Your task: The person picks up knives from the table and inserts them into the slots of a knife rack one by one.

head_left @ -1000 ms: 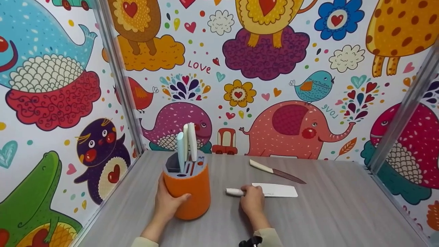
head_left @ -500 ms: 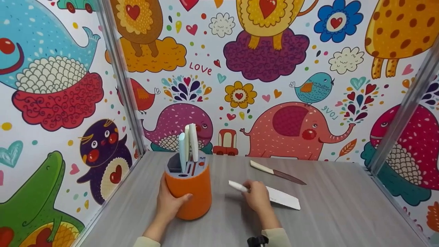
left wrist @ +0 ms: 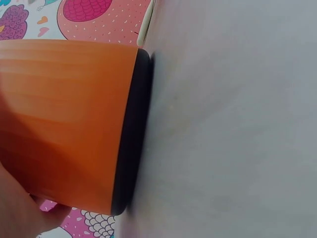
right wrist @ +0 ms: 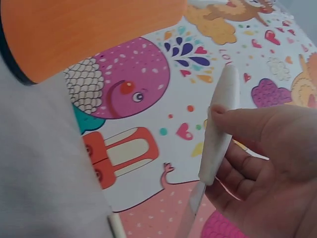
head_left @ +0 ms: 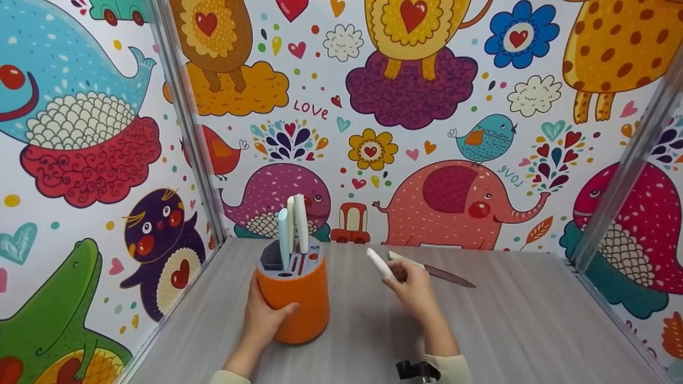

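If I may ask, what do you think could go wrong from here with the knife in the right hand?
The right hand grips the white-handled knife with its blade bare; if carried toward the orange knife block, it might nick the left hand wrapped around that block.

Handles already standing in the block could get bumped.

The brown-bladed knife lies on the table, partly hidden behind the right hand in the head view, so it might get knocked.

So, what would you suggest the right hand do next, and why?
I would probably bring the white-handled knife over the orange block, since the right hand holds it raised, the left hand grips the block, and open slots show in its top.
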Demonstrator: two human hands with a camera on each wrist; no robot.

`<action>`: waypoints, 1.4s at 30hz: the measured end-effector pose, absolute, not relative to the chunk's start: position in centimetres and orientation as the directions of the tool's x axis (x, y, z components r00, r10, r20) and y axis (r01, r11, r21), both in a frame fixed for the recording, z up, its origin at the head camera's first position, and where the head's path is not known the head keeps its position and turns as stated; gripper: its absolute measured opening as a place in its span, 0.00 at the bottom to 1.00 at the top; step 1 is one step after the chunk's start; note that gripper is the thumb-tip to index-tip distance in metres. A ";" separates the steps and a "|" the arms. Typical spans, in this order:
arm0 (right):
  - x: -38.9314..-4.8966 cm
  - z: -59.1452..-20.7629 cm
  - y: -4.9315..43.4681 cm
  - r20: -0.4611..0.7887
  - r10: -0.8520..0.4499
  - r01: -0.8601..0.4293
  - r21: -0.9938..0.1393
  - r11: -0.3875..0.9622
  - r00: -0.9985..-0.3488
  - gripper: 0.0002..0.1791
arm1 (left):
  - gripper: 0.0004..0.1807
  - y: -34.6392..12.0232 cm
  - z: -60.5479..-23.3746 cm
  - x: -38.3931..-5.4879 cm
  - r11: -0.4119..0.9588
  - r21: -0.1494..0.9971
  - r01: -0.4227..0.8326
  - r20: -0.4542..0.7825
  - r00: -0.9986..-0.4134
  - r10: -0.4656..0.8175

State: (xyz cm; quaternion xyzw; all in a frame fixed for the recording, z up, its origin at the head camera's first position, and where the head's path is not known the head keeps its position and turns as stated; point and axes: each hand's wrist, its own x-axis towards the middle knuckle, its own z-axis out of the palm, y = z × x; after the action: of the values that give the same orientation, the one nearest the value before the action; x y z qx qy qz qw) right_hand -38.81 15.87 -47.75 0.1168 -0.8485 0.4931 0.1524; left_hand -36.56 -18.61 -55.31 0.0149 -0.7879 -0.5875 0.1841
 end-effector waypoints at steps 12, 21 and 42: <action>-37.2 -45.1 15.7 0.408 0.004 -0.395 -0.886 0.243 -0.913 0.15 | 0.68 -18.7 -55.7 -36.4 0.341 0.906 0.250 0.343 -0.906 -0.247; -36.6 -44.7 14.4 0.384 -0.012 -0.383 -0.917 0.109 -0.923 0.16 | 0.66 -18.7 -55.5 -36.3 0.332 0.908 0.254 0.339 -0.912 -0.230; -34.7 -45.2 9.5 0.425 -0.183 -0.438 -0.898 0.038 -0.887 0.16 | 0.35 -16.2 -51.0 -33.8 0.420 0.848 0.323 0.510 -0.710 -0.485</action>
State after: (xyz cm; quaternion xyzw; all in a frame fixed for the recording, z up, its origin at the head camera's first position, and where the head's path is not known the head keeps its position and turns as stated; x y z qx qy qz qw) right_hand -34.71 9.51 -45.23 0.2176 -0.7139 0.6586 0.0968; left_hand -33.80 -16.20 -50.96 0.0539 -0.7537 -0.5357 0.3769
